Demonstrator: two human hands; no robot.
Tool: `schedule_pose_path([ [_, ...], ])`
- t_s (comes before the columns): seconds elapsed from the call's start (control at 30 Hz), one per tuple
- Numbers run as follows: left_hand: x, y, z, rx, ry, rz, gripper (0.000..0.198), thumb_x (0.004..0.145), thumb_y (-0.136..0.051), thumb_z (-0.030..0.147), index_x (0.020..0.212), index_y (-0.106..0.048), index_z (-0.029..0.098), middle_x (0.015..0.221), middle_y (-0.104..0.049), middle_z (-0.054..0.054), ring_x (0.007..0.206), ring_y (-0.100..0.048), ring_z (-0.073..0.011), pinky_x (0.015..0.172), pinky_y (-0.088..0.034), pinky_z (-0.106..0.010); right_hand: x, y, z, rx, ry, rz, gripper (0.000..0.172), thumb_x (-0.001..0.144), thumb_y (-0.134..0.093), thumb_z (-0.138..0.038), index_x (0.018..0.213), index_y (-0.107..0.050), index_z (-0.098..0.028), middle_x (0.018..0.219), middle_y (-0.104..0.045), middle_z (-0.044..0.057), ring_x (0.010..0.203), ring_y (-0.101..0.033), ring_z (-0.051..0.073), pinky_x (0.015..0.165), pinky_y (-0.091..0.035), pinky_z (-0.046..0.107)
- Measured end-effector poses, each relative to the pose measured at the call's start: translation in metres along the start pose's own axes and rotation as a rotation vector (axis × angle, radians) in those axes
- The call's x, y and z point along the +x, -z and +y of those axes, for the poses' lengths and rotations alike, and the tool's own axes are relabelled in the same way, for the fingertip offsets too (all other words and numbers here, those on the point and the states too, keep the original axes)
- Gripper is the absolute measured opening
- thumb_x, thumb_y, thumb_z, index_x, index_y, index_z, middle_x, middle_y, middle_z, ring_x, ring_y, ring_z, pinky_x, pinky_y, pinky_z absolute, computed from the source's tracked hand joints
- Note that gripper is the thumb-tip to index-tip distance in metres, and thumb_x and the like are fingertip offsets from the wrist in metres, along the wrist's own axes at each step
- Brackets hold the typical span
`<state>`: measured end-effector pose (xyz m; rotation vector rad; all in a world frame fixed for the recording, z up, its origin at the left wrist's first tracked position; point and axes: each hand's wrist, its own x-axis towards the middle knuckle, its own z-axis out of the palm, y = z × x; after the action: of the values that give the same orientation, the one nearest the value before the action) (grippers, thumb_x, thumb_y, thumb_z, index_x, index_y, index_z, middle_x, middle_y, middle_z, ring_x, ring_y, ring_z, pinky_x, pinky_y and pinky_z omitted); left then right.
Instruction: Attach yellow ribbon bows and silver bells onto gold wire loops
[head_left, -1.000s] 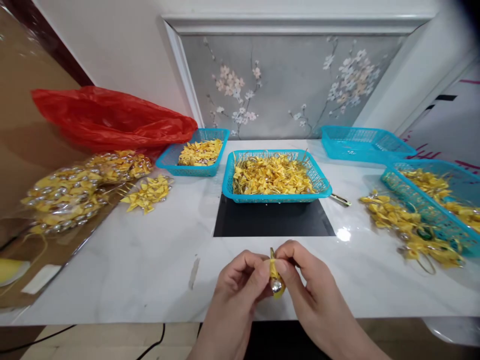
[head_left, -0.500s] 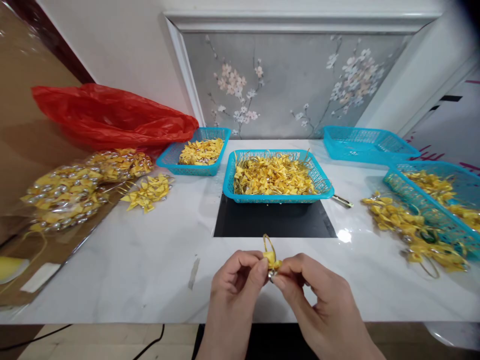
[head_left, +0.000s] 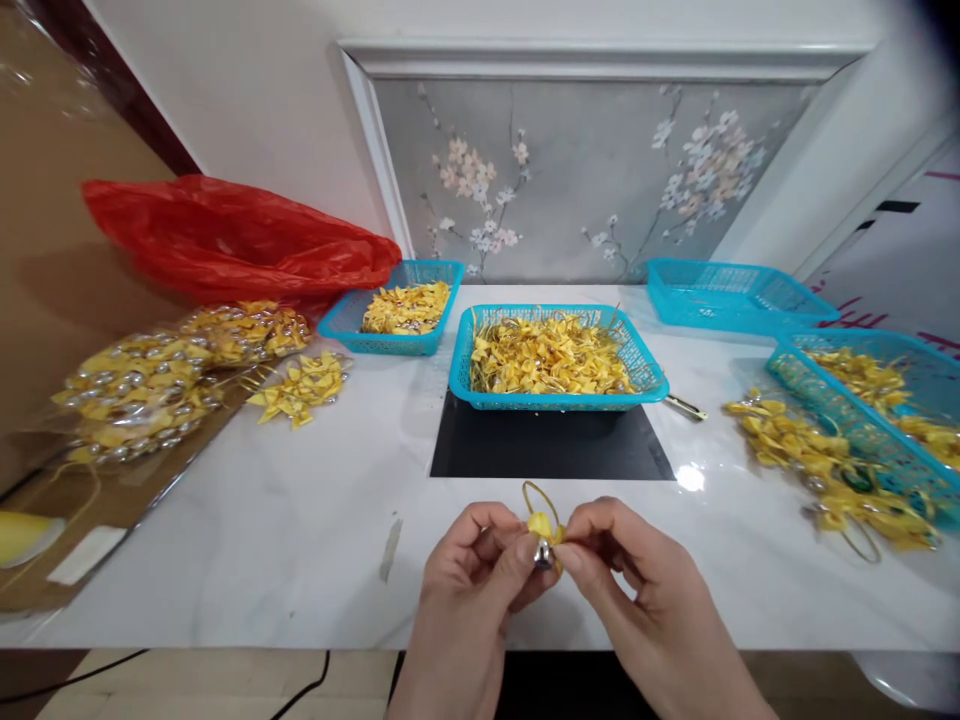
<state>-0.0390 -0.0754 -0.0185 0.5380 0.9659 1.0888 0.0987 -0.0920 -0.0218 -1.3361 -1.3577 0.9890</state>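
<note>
Between my hands, above the front of the white tabletop, is a small yellow ribbon flower (head_left: 539, 523) with a gold cord loop standing up from it and a shiny silver bead (head_left: 544, 553) on the side toward me. My left hand (head_left: 476, 570) pinches the flower's left side between thumb and fingers. On the opposite side, my right hand (head_left: 630, 570) grips its right edge with thumb and forefinger. Beyond my hands, a blue basket (head_left: 559, 401) piled with similar yellow flowers stands at the back of a black mat (head_left: 551, 445).
At left are a red plastic bag (head_left: 240, 235), bagged beaded flowers (head_left: 135, 390), a loose flower cluster (head_left: 304, 385) and a smaller blue basket (head_left: 379, 342). On the right lie more flowers (head_left: 795, 440) beside another blue basket (head_left: 840, 400). A small metal tool (head_left: 686, 407) lies by the middle basket.
The flower has turned in my fingers, so its silver bead shows more fully and the cord loop leans further right. Both hands keep their pinch. The whole view has shifted slightly.
</note>
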Motion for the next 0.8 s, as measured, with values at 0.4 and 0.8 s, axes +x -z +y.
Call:
schedule_pose_path([
  [0.4, 0.003, 0.004, -0.002, -0.04, 0.011, 0.052, 0.014, 0.079, -0.074, 0.029, 0.074, -0.065, 0.019, 0.074, -0.068, 0.001, 0.073, -0.061, -0.0128, 0.076, -0.055, -0.028, 0.014, 0.008, 0.006, 0.208, -0.217, -0.185, 0.023, 0.087, -0.059, -0.041, 0.079, -0.057, -0.02, 0.067, -0.051, -0.003, 0.06, -0.045, 0.012, 0.055, -0.04, 0.023],
  [0.8, -0.001, 0.023, 0.007, 0.502, -0.258, 0.09, 0.014, 0.072, -0.074, 0.029, 0.071, -0.068, 0.017, 0.063, -0.064, -0.001, 0.057, -0.058, -0.0127, 0.057, -0.049, -0.022, 0.009, -0.004, 0.023, 0.072, -0.067, -0.225, 0.021, 0.082, -0.063, -0.044, 0.082, -0.067, -0.023, 0.076, -0.068, 0.003, 0.07, -0.065, 0.018, 0.063, -0.053, 0.022],
])
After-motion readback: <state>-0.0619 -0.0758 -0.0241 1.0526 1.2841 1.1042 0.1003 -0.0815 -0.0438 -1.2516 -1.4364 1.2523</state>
